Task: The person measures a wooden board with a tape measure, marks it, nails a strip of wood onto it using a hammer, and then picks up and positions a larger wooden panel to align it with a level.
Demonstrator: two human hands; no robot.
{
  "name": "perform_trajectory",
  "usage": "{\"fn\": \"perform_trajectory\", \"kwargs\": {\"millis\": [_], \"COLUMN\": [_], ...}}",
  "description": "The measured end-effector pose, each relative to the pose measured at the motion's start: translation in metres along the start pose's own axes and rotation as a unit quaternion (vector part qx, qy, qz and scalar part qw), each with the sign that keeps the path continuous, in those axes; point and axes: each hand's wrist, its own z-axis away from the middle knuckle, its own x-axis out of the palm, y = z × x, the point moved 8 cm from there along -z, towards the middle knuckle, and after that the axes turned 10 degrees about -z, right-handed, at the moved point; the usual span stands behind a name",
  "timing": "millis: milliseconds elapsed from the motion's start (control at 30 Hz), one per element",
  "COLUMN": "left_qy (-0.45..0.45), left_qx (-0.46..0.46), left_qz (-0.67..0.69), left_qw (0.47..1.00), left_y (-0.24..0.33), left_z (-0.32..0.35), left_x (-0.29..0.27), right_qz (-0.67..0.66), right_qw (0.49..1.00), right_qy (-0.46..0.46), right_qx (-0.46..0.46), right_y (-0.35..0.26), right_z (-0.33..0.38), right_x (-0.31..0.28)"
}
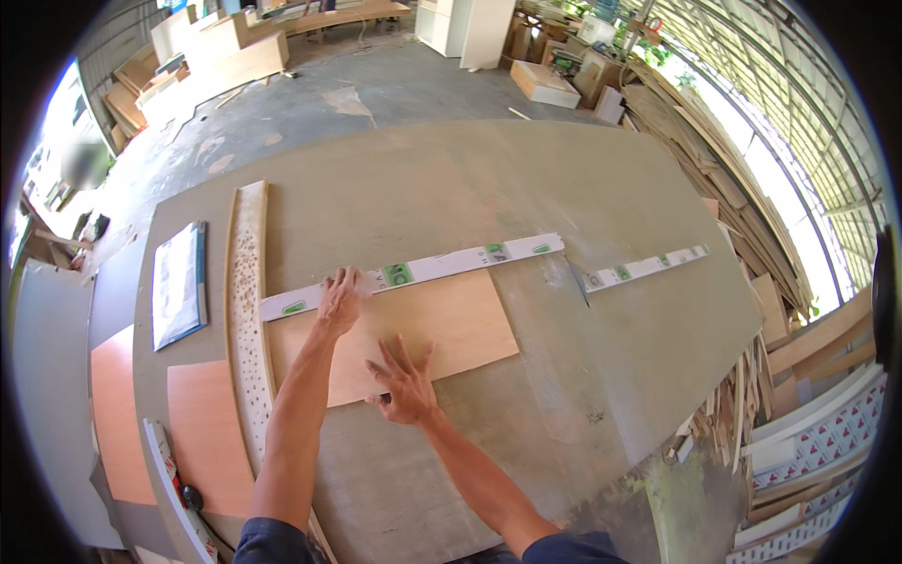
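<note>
A tan rectangular wood panel (440, 324) lies on the large grey-brown work surface. Along its far edge runs a long white strip (442, 270) with green printed patches, tilted up toward the right. My left hand (341, 299) is on the strip near its left end, fingers bent and bunched over it; a slight blur shows beside them. My right hand (404, 383) lies spread on the panel near its front edge, holding nothing. To the left of the panel's left end stretches a long narrow board (249, 282) with a speckled face.
A shorter white strip (648, 268) lies at the right. A plastic-wrapped pack (178, 287) and an orange-tan panel (209, 423) are at the left, near a small black object (192, 498). Stacked planks (695, 150) line the right side; cabinets (446, 28) stand far behind.
</note>
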Motion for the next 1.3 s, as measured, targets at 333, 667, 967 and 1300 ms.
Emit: {"fn": "perform_trajectory", "kwargs": {"millis": [333, 667, 967, 1300], "left_qy": [0.100, 0.139, 0.129, 0.138], "left_qx": [-0.162, -0.533, -0.574, -0.634], "left_qz": [-0.067, -0.107, -0.125, -0.181], "left_qw": [0.980, 0.828, 0.799, 0.739], "left_y": [-0.039, -0.123, -0.019, -0.025], "left_z": [0.118, 0.549, 0.675, 0.668], "left_x": [-0.146, -0.221, -0.175, -0.138], "right_qz": [0.061, 0.122, 0.087, 0.071], "right_qw": [0.998, 0.992, 0.990, 0.995], "right_qy": [0.035, -0.031, -0.072, -0.040], "right_qx": [0.004, 0.032, 0.090, 0.064], "right_y": [0.003, 0.100, 0.078, 0.086], "right_z": [0.000, -0.118, -0.077, 0.090], "right_x": [0.002, 0.006, -0.018, -0.039]}}
